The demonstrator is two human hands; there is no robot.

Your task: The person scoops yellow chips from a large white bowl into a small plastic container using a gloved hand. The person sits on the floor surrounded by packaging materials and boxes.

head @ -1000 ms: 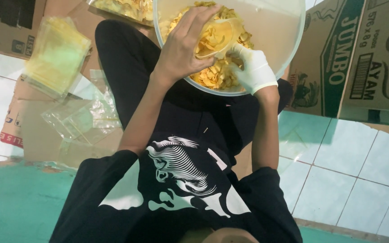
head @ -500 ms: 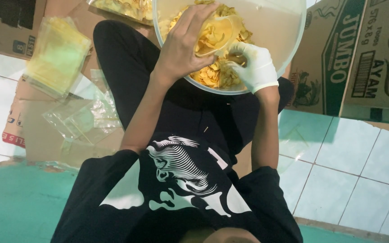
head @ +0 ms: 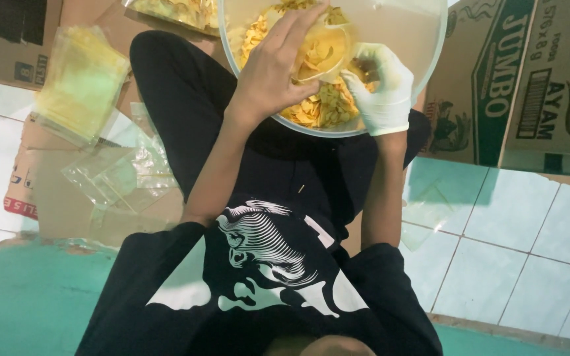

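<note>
Since half a second back the gloved right hand has slid up and outward along the bowl's right side, and the whole bowl sits a touch higher in view; the left hand has barely shifted.

Count-wise: two hands, one big clear bowl, one small clear plastic bag being held in it, one heap of yellow chips, one stack of empty bags off on the floor, a loose scatter of a few more clear bags below that, and one large cardboard box on the other side.

The left hand is bare, fingers curled around the rim of the small bag, gripping it so the mouth stays open over the chips. The right hand wears a white glove and is cupped down into the chips just beside the bag; I can't tell whether it's actually closed on any chips.

The bag is see-through, with pale yellow chips showing through its wall. The chips are thin, curly, golden-yellow, piled toward the near side of the bowl, which rests on the person's lap.

The bowl's far half is cut off by the top edge. Another tray or bag of chips at the top is mostly out of frame. The right fingertips are buried in chips.
</note>
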